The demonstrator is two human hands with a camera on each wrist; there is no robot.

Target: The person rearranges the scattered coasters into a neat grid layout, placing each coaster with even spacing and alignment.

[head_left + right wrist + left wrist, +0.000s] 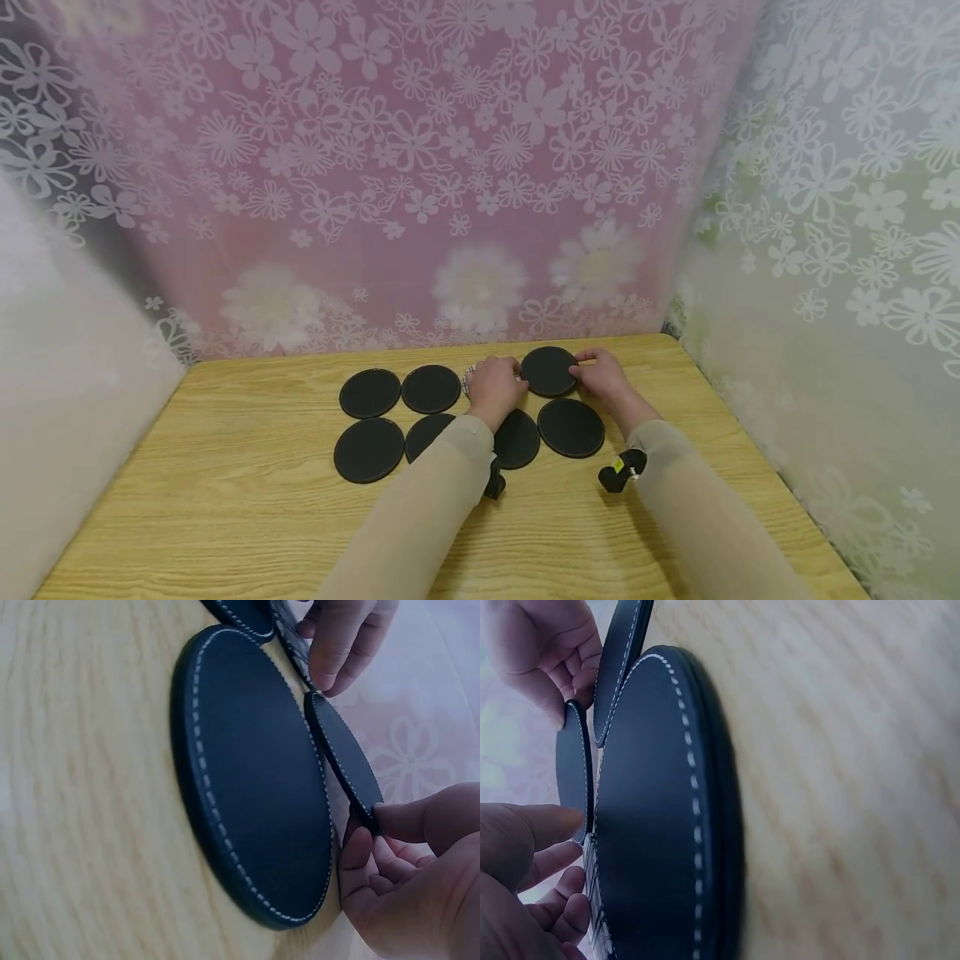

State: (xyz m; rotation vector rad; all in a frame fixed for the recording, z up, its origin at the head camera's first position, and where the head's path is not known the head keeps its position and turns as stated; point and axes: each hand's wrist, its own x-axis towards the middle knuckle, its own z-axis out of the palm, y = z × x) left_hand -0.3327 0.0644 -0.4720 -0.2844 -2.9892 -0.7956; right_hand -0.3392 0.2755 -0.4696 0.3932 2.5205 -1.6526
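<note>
Both hands are at a round black coaster (550, 371) with white stitching, in the back row at the right end. My right hand (602, 375) pinches its right edge, thumb on top and fingers beneath, as the right wrist view shows. My left hand (497, 385) has thumb and finger at the opposite edge, and in the left wrist view they pinch it. The coaster looks tilted, slightly raised off the table. Below the left hand lies a plaid-faced coaster (468, 381), mostly hidden by that hand. In front of the held coaster lies another black coaster (572, 427).
Several more black coasters, such as the front-left one (369, 450), lie flat in two rows. The left forearm covers part of the front row. The wood-grain table (225, 517) meets a flowered pink curtain (405, 208) behind and a pale flowered one (840, 333) at right.
</note>
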